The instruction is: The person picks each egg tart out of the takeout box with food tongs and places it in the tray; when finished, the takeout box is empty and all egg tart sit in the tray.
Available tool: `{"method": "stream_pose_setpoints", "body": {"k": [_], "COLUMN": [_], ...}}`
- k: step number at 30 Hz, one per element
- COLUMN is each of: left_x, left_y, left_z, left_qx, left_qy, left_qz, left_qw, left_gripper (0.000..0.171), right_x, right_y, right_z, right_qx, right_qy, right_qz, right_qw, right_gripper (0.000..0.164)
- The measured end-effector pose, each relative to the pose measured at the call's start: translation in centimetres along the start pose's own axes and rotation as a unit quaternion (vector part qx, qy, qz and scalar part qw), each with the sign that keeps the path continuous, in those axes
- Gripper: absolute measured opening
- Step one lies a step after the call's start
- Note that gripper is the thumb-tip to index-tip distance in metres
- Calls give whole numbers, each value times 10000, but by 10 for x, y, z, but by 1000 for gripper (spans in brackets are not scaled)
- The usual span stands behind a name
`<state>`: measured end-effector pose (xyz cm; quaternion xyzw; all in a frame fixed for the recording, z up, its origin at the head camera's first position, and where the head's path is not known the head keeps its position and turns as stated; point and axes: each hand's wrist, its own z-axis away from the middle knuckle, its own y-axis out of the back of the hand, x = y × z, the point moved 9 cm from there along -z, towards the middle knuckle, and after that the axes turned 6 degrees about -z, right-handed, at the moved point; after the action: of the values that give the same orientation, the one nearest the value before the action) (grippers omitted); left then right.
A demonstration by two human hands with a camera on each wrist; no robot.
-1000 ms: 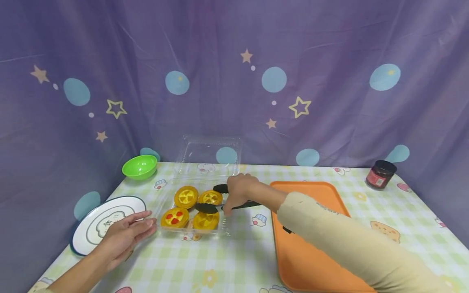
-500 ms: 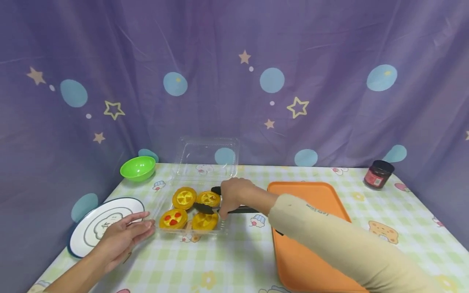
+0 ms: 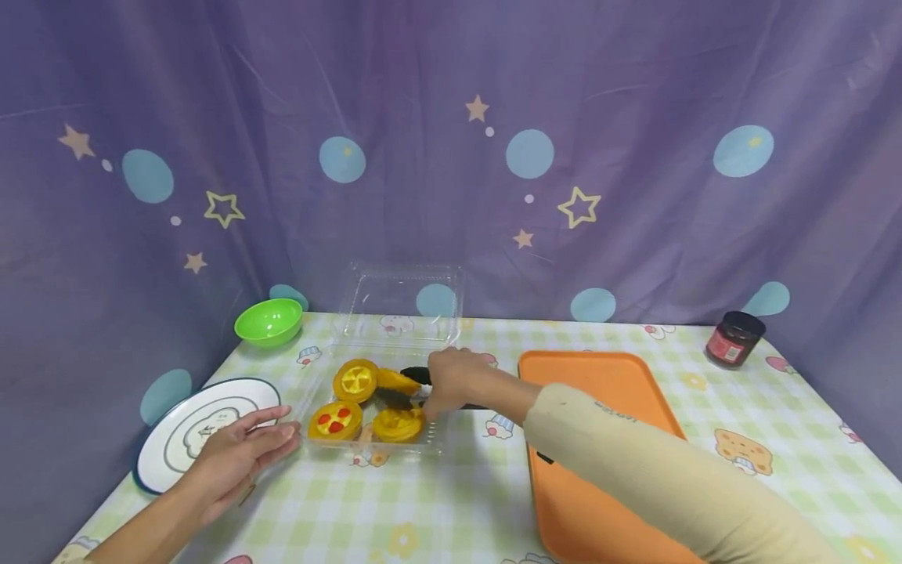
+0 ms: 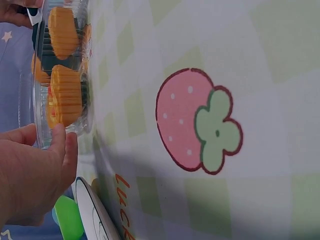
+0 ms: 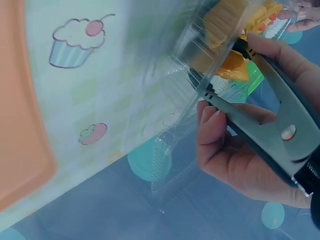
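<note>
one round, golden tart (image 3: 398,381) is now tilting between black-tipped metal tongs (image 5: 290,117). right hand (image 3: 454,384) is gripping them, left hand (image 3: 239,454) hanging loose; lopsided pressure is risking a slip.

Background: creased purple curtain (image 3: 423,70), rear and both sides.
Curtain bears stars (image 3: 477,109) and light-blue ovals (image 3: 530,153); below lies a green-and-white checked tablecloth (image 3: 465,501) with cartoon food prints (image 3: 743,449).

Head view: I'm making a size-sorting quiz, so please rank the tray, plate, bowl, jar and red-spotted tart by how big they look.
1. Tray, partly covered
2. Plate, partly covered
3. Bowl and jar: too alike to rank
4. Red-spotted tart
</note>
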<state>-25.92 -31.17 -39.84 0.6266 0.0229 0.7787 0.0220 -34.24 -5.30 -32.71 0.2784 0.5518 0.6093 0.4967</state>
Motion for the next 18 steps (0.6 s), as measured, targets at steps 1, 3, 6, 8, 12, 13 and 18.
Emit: {"method": "stream_pose_setpoints", "body": {"k": [1, 3, 6, 8, 12, 13, 18], "left_x": [0, 1, 1, 1, 1, 1, 1], "left_y": [0, -1, -1, -1, -2, -2, -2], "left_z": [0, 1, 1, 1, 1, 1, 2], "left_qx": [0, 8, 30, 35, 32, 33, 56], "left_qy": [6, 32, 84, 110, 140, 143, 136], "left_qz": [-12, -34, -49, -52, -82, -97, -185], "left_qw": [10000, 10000, 9999, 9999, 9999, 9998, 9997], "left_gripper": [63, 64, 66, 67, 68, 68, 68], "right_x": [0, -1, -4, -4, -4, -3, -2], "right_y": [1, 1, 3, 4, 7, 8, 16], "right_z": [1, 3, 5, 7, 11, 12, 20], "right_qx": [57, 152, 332, 478, 755, 794, 1035], "right_qy": [102, 305, 583, 683, 766, 768, 990], "right_qz": [-50, -175, -212, -154, -95, -104, -293], "right_qw": [9999, 9993, 9975, 9964, 9942, 9938, 9893], "right_gripper": [30, 27, 26, 27, 29, 30, 33]}}
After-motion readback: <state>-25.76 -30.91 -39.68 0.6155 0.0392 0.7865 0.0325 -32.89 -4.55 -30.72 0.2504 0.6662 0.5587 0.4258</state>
